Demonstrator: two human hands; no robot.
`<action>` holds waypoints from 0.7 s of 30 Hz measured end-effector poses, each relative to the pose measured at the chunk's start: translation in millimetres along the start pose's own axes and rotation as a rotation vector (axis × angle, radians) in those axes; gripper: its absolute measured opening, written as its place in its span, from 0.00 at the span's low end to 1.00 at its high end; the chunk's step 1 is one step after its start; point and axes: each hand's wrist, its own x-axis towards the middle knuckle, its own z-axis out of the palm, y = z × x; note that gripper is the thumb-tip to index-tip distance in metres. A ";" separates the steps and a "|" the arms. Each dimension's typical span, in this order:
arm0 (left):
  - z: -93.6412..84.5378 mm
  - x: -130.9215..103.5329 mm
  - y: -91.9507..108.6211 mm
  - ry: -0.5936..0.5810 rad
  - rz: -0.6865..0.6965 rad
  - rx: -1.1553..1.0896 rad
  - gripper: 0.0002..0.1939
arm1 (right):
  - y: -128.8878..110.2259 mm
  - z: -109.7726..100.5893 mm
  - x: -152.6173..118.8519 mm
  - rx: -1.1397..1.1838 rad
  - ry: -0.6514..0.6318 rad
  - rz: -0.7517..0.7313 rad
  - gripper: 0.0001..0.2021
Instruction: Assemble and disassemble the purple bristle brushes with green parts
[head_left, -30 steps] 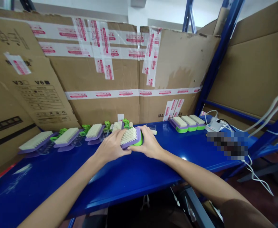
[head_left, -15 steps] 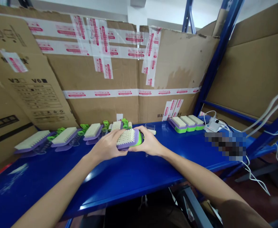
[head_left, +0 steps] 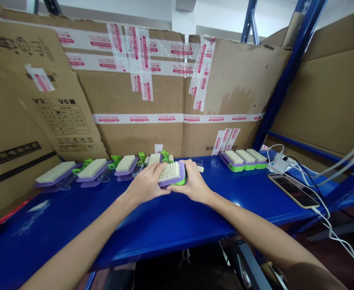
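Gripping from both ends, we have our left hand and right hand partly curled, clamped around a purple-and-green bristle brush above the blue tabletop. Compared with half a second ago, its purple top covers more of the green base, and our view has shifted. Our three finished-looking brushes still sit right, near the phone.

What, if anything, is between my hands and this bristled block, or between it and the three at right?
Nothing visible separates the left hand or right hand from the held block; both touch it. Toward the three bristled blocks, a small pale piece and a clear plastic piece lie beyond the right hand.
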 end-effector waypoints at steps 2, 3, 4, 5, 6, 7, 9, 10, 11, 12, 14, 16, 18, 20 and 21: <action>-2.2 0.5 -0.4 -0.007 0.012 -0.005 0.44 | -1.3 0.1 -0.1 -0.018 0.003 -0.004 0.40; -2.8 0.8 -0.1 -0.012 0.014 -0.010 0.43 | -1.5 0.4 -0.2 -0.024 0.004 -0.002 0.40; -3.2 1.0 0.4 -0.018 0.015 -0.017 0.44 | -1.4 0.9 -0.4 -0.027 0.005 0.000 0.40; -3.2 1.1 0.7 -0.023 0.017 -0.024 0.44 | -1.0 1.4 -0.7 -0.025 0.004 0.002 0.40; -3.0 1.1 0.9 -0.027 0.019 -0.031 0.44 | -0.1 2.0 -0.9 -0.017 0.001 0.004 0.40; -2.7 1.1 0.8 -0.029 0.022 -0.039 0.44 | 1.1 2.7 -1.2 0.001 -0.004 0.006 0.40; -2.3 1.1 0.0 -0.028 0.037 -0.052 0.44 | 3.9 3.6 -1.3 0.073 -0.011 0.028 0.40; -2.4 1.1 -0.6 -0.025 0.047 -0.057 0.43 | 5.1 3.9 -1.1 0.128 -0.018 0.051 0.41; -2.6 1.2 -1.3 -0.023 0.058 -0.061 0.43 | 6.1 3.8 -0.8 0.194 -0.029 0.080 0.41; -3.1 1.4 -1.8 -0.020 0.068 -0.066 0.42 | 6.7 3.5 -0.3 0.263 -0.043 0.113 0.42; -4.3 1.8 -1.9 -0.019 0.075 -0.077 0.42 | 6.3 2.0 1.2 0.382 -0.081 0.176 0.44; -5.8 2.2 -0.8 -0.023 0.065 -0.093 0.41 | 4.3 -0.5 3.1 0.454 -0.102 0.214 0.44; -7.2 2.4 1.0 -0.025 0.042 -0.109 0.41 | 1.6 -3.8 5.0 0.484 -0.097 0.227 0.44; -8.2 2.4 2.4 -0.019 0.026 -0.118 0.41 | -0.8 -7.3 6.6 0.491 -0.086 0.221 0.44; -8.4 2.4 2.7 -0.014 0.026 -0.119 0.41 | -1.6 -9.0 7.1 0.489 -0.091 0.218 0.44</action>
